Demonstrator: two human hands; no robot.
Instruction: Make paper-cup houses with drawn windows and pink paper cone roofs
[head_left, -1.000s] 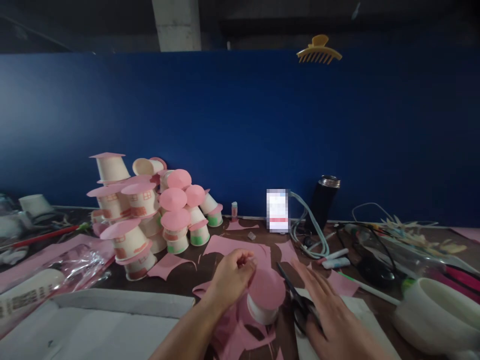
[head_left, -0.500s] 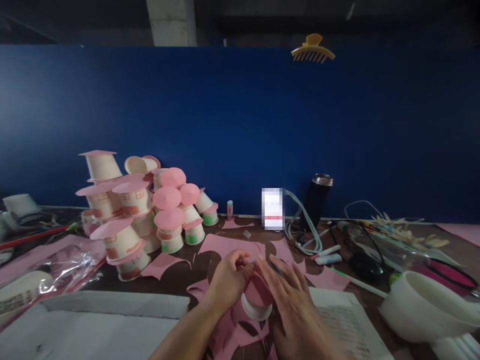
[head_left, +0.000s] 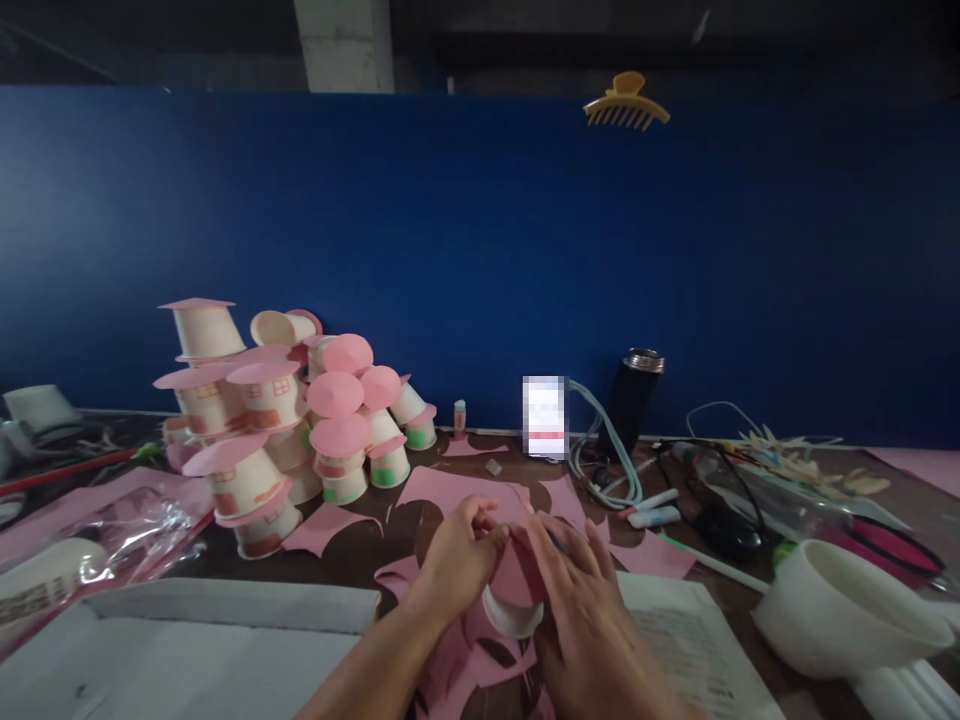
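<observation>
Head view: what can't you make out?

"The right hand (head_left: 577, 600) covers part of the pink paper cap (head_left: 516, 578), and the white paper cup (head_left: 511, 618) shows only its lower part beneath. A dark sliver pokes out between that hand's fingers; I can't tell what it belongs to. The phone's screen (head_left: 545, 415) is pixelated, the print on the white sheet (head_left: 679, 640) is too blurred to read, and the bottom edge cuts off both forearms and the white box (head_left: 225, 603)."

And the hands?

"The left hand (head_left: 466, 548) is half closed, fingers curled and thumb by the cap's left edge; whether it pinches the paper is hidden. The right is partly open, fingers fairly straight along the cap's right side. Its grip can't be told."

Where's the cup, exactly?

"Between both hands, above pink scraps (head_left: 491, 672) on the table (head_left: 330, 565)."
</observation>
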